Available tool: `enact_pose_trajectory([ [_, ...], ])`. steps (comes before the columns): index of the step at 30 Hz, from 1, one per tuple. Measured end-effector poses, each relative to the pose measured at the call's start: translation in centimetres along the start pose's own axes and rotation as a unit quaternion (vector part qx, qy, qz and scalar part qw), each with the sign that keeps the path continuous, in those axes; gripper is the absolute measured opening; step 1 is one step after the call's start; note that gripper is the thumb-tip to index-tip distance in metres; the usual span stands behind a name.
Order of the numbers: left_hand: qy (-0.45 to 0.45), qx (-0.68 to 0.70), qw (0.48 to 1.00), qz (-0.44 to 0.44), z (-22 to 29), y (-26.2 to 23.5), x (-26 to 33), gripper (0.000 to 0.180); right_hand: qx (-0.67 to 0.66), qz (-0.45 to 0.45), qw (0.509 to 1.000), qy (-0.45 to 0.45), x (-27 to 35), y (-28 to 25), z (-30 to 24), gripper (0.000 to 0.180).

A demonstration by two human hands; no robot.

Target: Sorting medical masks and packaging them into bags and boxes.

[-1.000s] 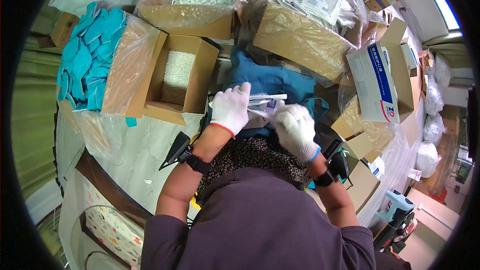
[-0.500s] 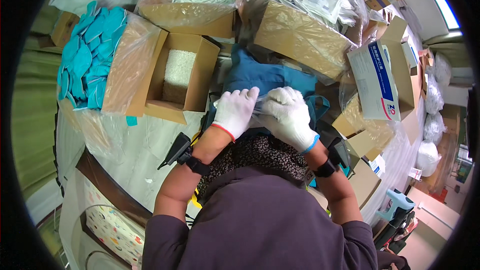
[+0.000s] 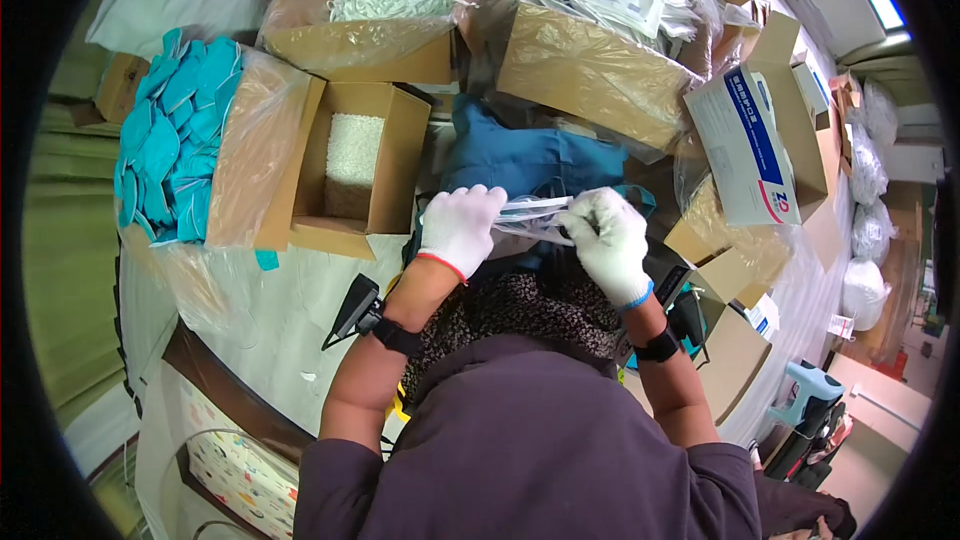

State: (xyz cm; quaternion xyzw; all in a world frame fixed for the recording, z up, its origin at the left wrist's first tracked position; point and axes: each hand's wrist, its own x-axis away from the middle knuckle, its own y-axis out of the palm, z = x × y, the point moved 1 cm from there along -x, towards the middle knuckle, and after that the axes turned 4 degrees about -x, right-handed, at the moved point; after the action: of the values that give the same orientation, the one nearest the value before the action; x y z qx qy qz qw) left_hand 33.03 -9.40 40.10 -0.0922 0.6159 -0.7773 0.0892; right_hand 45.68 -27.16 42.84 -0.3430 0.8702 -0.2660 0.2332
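Both my hands wear white knitted gloves. My left hand (image 3: 463,229), with a red cuff, is closed around one end of a bunch of thin white and clear strips (image 3: 530,218). Pinching the other end, my right hand (image 3: 608,240), with a blue cuff, has its fingers bent inward. The strips stretch loosely between the two hands, above my lap. Whether they are loose bands or folds of plastic, I cannot tell. Just beyond the hands lies a blue cloth bundle (image 3: 535,155), like a cushion or bag.
Left stand a carton (image 3: 398,165) with white filling and a box (image 3: 265,145) of teal cup-shaped pieces. Farther off are a box (image 3: 365,48) of white cords and a box (image 3: 590,75) of white packets. A white printed carton (image 3: 735,145) leans at right.
My hands have moved apart, the right one shifting right and down. The strips, bunched up before, now show stretched between them. The view has tilted slightly.
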Motion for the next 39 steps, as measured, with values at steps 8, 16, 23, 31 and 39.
enact_pose_trajectory([
  [8,-0.021,0.033,0.999,-0.015,-0.3,-0.3,-0.2,0.019,-0.096,-0.03,0.986,0.135,1.3,-1.3,0.3,0.064],
  [16,-0.026,0.035,0.999,-0.022,0.0,-0.5,-0.1,0.018,-0.057,-0.005,0.986,0.157,2.2,-0.5,1.8,0.037],
  [23,-0.044,0.048,0.997,-0.031,-0.1,-0.5,-0.2,0.018,-0.019,-0.012,0.985,0.172,4.6,-0.3,2.9,0.015],
  [31,-0.047,0.045,0.997,-0.028,-0.5,0.1,-1.1,0.017,0.028,-0.062,0.992,0.105,5.3,0.6,2.0,0.013],
  [39,-0.067,0.066,0.994,-0.058,-0.3,0.6,0.3,0.015,0.164,-0.155,0.938,0.262,14.8,-6.0,2.3,0.01],
])
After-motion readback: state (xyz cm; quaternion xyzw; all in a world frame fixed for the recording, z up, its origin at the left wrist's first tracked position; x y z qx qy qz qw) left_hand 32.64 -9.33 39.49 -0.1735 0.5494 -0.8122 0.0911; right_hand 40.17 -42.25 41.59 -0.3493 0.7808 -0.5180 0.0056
